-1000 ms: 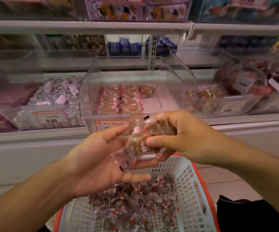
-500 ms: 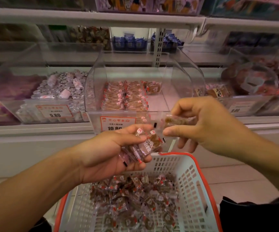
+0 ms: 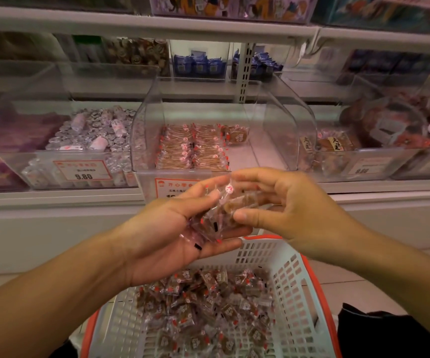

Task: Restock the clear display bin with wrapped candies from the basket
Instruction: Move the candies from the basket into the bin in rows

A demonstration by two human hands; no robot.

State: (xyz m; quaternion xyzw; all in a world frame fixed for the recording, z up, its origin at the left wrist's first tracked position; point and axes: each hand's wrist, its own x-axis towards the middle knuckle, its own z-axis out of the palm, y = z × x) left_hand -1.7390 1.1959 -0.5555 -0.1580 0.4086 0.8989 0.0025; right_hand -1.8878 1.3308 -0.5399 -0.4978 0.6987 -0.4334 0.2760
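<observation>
My left hand (image 3: 172, 228) lies palm up above the basket and holds a small bunch of wrapped candies (image 3: 208, 218) between thumb and fingers. My right hand (image 3: 294, 210) meets it from the right and pinches one brown wrapped candy (image 3: 239, 202) at the bunch's top edge. Behind both hands stands the clear display bin (image 3: 283, 130). Neat rows of the same candies (image 3: 190, 148) fill its left part, with one loose candy (image 3: 237, 135) at the back. The white basket (image 3: 294, 293) with an orange rim sits below, holding many wrapped candies (image 3: 203, 301).
A neighbouring bin of silver-wrapped sweets (image 3: 92, 133) stands to the left and a bin of brown packets (image 3: 335, 146) to the right. Price labels (image 3: 82, 170) front the bins. A shelf (image 3: 144, 24) of boxed goods runs overhead. Dark fabric (image 3: 379, 329) lies at lower right.
My right hand, which held a candy apart from the left hand half a second ago, has come back to the bunch in the left hand. The left hand has opened out flatter.
</observation>
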